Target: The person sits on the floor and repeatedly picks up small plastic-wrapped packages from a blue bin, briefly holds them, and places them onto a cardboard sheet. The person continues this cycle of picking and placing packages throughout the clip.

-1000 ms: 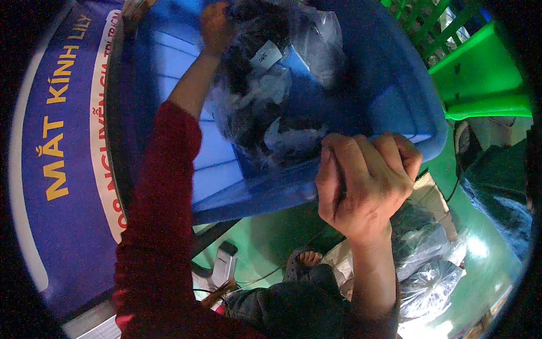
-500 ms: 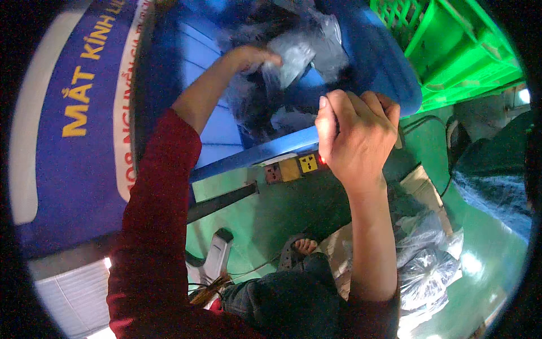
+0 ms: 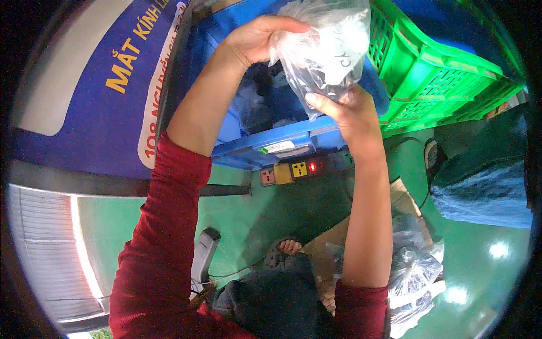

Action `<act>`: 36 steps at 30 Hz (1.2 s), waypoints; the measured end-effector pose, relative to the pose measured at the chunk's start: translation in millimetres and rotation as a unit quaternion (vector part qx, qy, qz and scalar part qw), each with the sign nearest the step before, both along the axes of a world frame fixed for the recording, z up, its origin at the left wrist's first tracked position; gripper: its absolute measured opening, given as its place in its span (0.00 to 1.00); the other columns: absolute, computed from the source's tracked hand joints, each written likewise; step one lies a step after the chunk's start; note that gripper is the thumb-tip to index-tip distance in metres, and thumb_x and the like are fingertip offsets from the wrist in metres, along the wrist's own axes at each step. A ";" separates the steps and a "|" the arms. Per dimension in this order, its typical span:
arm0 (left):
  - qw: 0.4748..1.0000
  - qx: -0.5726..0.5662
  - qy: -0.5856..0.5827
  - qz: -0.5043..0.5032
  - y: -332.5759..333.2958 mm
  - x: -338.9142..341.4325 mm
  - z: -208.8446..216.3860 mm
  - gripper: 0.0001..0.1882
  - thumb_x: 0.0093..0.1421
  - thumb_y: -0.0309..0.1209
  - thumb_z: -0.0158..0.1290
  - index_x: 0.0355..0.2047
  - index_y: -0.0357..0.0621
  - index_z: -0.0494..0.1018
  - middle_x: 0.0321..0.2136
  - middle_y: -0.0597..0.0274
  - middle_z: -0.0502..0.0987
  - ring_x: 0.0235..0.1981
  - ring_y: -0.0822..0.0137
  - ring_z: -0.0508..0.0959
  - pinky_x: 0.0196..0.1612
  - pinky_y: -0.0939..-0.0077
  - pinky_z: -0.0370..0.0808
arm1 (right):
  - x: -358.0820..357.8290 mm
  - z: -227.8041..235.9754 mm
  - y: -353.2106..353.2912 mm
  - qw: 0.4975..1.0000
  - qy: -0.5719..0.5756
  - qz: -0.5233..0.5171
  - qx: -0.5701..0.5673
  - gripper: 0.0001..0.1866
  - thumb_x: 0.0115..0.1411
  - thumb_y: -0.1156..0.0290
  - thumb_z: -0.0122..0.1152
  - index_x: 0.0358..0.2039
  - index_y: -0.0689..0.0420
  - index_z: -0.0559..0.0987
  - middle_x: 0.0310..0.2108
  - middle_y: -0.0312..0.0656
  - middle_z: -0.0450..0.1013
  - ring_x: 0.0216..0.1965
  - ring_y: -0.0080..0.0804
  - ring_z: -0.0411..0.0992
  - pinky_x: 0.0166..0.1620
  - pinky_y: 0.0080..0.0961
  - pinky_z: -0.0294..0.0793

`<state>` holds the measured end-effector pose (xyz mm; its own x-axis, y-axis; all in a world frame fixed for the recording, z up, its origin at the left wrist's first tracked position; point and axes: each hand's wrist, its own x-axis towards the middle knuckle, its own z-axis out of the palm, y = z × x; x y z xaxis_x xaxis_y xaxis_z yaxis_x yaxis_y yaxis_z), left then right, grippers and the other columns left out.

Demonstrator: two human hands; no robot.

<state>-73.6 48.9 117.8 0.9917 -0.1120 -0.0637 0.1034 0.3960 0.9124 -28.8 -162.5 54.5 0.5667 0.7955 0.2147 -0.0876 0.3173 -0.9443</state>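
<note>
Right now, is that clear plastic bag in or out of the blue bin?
Out. Both hands, left hand and right hand, hold the clear plastic bag up above the blue bin, dark contents inside.

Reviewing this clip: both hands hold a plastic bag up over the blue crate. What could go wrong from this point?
The clear plastic bag is held only by the fingers of the left hand and right hand; it might slip into the blue crate. The thin film could tear. A power strip sits just below, where a dropped bag might land.
</note>
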 end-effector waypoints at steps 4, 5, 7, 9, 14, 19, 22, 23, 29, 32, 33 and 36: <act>1.000 -0.016 0.011 0.004 -12.7 7.0 0.6 0.14 0.51 0.26 0.51 0.37 0.29 0.69 0.35 0.51 0.74 0.37 0.65 0.75 0.46 0.73 0.70 | 1.4 7.6 -17.6 0.995 0.079 0.051 0.016 0.25 0.42 0.78 0.64 0.43 0.64 0.69 0.40 0.39 0.71 0.42 0.25 0.67 0.47 0.22 0.63; 1.000 -0.010 0.011 0.007 -13.7 8.4 1.0 0.14 0.51 0.26 0.51 0.37 0.29 0.69 0.34 0.51 0.75 0.36 0.65 0.76 0.46 0.73 0.70 | 3.4 6.1 -19.5 0.992 0.101 0.064 0.025 0.24 0.42 0.79 0.63 0.42 0.64 0.70 0.40 0.39 0.71 0.42 0.25 0.67 0.48 0.22 0.62; 1.000 -0.006 0.022 0.020 -16.1 8.7 2.7 0.14 0.51 0.26 0.51 0.36 0.29 0.70 0.34 0.52 0.75 0.35 0.65 0.76 0.44 0.73 0.71 | 7.1 2.2 -20.7 0.992 0.104 0.064 0.024 0.23 0.41 0.81 0.63 0.41 0.62 0.70 0.39 0.39 0.71 0.42 0.24 0.67 0.47 0.21 0.63; 0.999 0.010 0.028 0.034 -17.0 9.2 3.2 0.13 0.51 0.26 0.51 0.36 0.30 0.70 0.33 0.52 0.75 0.34 0.65 0.76 0.43 0.74 0.72 | 8.1 0.1 -19.6 0.991 0.114 0.065 0.032 0.22 0.42 0.81 0.63 0.41 0.61 0.71 0.38 0.38 0.71 0.41 0.24 0.67 0.46 0.20 0.64; 0.998 0.039 0.034 0.047 -8.0 9.8 -2.9 0.14 0.50 0.28 0.52 0.36 0.31 0.70 0.33 0.53 0.75 0.33 0.65 0.77 0.41 0.74 0.73 | 11.2 -4.1 -20.8 0.997 0.069 0.030 0.015 0.15 0.48 0.72 0.62 0.37 0.60 0.74 0.32 0.35 0.72 0.32 0.19 0.68 0.38 0.17 0.66; 0.993 0.067 0.060 0.082 3.5 4.3 -10.9 0.15 0.50 0.30 0.52 0.37 0.32 0.70 0.33 0.54 0.75 0.33 0.66 0.77 0.40 0.72 0.74 | 16.5 -5.1 -20.9 0.991 0.095 0.039 -0.088 0.15 0.53 0.63 0.57 0.36 0.60 0.75 0.29 0.35 0.73 0.29 0.18 0.68 0.36 0.15 0.65; 0.992 0.066 0.057 0.089 3.1 3.6 -13.8 0.16 0.51 0.30 0.52 0.38 0.33 0.70 0.34 0.54 0.75 0.34 0.65 0.77 0.41 0.71 0.73 | 14.8 -6.5 -19.7 0.992 0.092 0.042 -0.073 0.15 0.54 0.63 0.56 0.38 0.61 0.74 0.31 0.36 0.73 0.30 0.19 0.68 0.38 0.16 0.65; 0.992 0.064 0.056 0.092 3.1 3.3 -14.1 0.16 0.51 0.30 0.52 0.38 0.33 0.70 0.34 0.54 0.75 0.34 0.65 0.77 0.41 0.71 0.73 | 14.4 -7.4 -18.9 0.993 0.092 0.041 -0.068 0.15 0.55 0.63 0.55 0.38 0.61 0.74 0.31 0.36 0.73 0.30 0.19 0.68 0.38 0.17 0.65; 0.995 0.054 0.052 0.069 6.0 3.0 -17.3 0.15 0.51 0.31 0.52 0.37 0.32 0.71 0.34 0.54 0.75 0.34 0.65 0.77 0.42 0.70 0.72 | 13.8 -9.6 -17.0 0.994 0.094 0.044 -0.037 0.14 0.55 0.66 0.55 0.38 0.62 0.74 0.30 0.33 0.72 0.28 0.16 0.67 0.34 0.15 0.66; 0.995 0.060 0.046 0.068 5.5 3.5 -17.8 0.15 0.51 0.31 0.52 0.36 0.32 0.71 0.34 0.54 0.75 0.34 0.65 0.77 0.42 0.70 0.72 | 15.6 -13.3 -17.3 0.995 0.080 0.043 -0.028 0.14 0.55 0.67 0.55 0.38 0.62 0.74 0.31 0.33 0.72 0.29 0.16 0.67 0.36 0.15 0.66; 0.995 0.059 0.044 0.064 5.1 3.5 -17.9 0.15 0.51 0.31 0.51 0.37 0.32 0.71 0.34 0.54 0.75 0.34 0.65 0.77 0.42 0.70 0.72 | 16.0 -14.4 -17.6 0.996 0.080 0.042 -0.029 0.14 0.55 0.67 0.55 0.38 0.62 0.74 0.31 0.33 0.72 0.30 0.17 0.67 0.36 0.15 0.66; 0.996 0.063 0.034 0.054 5.1 1.2 -13.8 0.15 0.52 0.31 0.51 0.37 0.32 0.71 0.34 0.54 0.75 0.35 0.65 0.77 0.42 0.70 0.72 | 16.6 -14.3 -17.0 0.996 0.079 0.045 -0.025 0.14 0.54 0.68 0.56 0.39 0.62 0.74 0.32 0.34 0.72 0.32 0.18 0.67 0.39 0.16 0.65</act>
<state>-72.4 54.1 104.0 0.9904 0.0078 -0.1378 0.1295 0.2916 0.9477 -12.2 -179.5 40.2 0.5156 0.8524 0.0867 -0.2624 0.2535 -0.9311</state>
